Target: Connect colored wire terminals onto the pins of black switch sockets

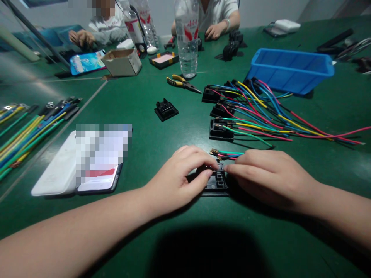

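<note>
A black plastic socket housing [216,190] with small square slots lies on the green table in front of me. My left hand [185,175] is closed on its left side, thumb and index finger bent at its upper part. From the right, my right hand [266,177] meets the housing with its fingers pressed together at the slots; whatever is between the fingertips is hidden. Just beyond the housing, thin coloured wires [228,155] with brass terminals run in behind my right hand. Further off, another black housing [166,110] sits alone.
Several wired housings [222,129] trail wires rightward, before a blue bin [292,71]. Yellow-handled pliers [184,84] and a clear bottle [188,46] stand beyond. To the left are a phone [101,173] and cable bundles [34,135]. Co-workers' hands [214,31] show across the table.
</note>
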Tool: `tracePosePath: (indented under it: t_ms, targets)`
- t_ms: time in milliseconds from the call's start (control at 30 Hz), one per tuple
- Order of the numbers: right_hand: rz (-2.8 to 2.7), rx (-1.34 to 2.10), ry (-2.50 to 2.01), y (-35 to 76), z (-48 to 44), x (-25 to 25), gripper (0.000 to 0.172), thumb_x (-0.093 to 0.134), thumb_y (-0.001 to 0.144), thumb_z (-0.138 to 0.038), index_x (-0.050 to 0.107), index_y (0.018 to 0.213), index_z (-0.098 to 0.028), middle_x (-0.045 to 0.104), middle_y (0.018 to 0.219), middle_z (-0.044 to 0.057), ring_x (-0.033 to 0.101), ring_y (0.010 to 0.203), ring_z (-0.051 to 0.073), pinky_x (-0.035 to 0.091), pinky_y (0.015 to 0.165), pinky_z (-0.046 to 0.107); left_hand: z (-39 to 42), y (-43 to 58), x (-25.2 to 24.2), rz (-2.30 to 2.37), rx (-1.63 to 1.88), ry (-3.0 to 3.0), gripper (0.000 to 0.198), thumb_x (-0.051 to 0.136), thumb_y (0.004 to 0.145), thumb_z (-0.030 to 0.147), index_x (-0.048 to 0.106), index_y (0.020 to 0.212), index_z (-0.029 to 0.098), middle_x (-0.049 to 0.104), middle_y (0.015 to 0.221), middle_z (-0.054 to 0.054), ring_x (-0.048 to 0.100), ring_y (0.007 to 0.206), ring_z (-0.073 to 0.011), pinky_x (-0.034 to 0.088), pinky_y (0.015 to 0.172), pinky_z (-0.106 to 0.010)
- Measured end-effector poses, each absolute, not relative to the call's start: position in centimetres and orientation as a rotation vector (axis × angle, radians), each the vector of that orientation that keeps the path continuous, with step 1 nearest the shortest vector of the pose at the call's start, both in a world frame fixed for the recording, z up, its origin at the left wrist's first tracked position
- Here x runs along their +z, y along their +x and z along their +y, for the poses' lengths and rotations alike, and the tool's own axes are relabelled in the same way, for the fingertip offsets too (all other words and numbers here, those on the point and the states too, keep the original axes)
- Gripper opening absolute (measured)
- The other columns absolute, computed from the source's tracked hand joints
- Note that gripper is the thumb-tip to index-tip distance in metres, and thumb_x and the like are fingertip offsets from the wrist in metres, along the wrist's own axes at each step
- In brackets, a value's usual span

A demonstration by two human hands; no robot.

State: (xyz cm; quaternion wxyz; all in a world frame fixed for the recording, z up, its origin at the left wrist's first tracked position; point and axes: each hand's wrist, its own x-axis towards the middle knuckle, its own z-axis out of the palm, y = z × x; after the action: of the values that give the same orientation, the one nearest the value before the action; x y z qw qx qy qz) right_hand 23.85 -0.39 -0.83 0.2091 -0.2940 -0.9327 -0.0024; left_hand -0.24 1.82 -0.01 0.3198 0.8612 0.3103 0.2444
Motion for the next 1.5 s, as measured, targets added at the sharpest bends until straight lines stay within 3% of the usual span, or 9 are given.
tracePosePath:
  t_ms: [533,767,1500]
  targets:
    - [-2.576,0.016,-0.784,23.87,-0.35,-0.85,0.016,0.048,0.095,-0.016,0.061,0.104,-0.017,0.064,0.081,0.004,0.052,0.066,0.013,0.038,0.057,0.026,1.60,-0.20,0.21,0.863,0.617,2.211,0.007,0.054,0.092,0.022,0.059,0.096,0.020,0.067,0.096,-0.003,0.060,0.094,-0.0185,0.045,0.088,-0.034]
    - [-2.564,0.052,-0.783,24.01,-0.51,-0.54,0.011,0.052,0.092,-0.016,0.056,0.101,-0.019,0.060,0.075,0.002,0.049,0.063,0.014,0.036,0.055,0.028,1.49,-0.17,0.29,0.900,0.561,2.233,0.028,0.069,0.081,0.028,0.054,0.103,0.020,0.064,0.105,-0.005,0.057,0.099,-0.0218,0.044,0.091,-0.038]
    - [-2.566,0.089,-0.732,23.94,-0.73,-0.25,0.014,0.050,0.089,-0.016,0.058,0.100,-0.020,0.057,0.069,0.001,0.049,0.059,0.015,0.035,0.053,0.029,1.63,-0.05,-0.11,0.911,0.579,2.240,0.017,0.066,0.083,0.023,0.058,0.097,0.020,0.062,0.098,-0.004,0.058,0.097,-0.0201,0.045,0.088,-0.037]
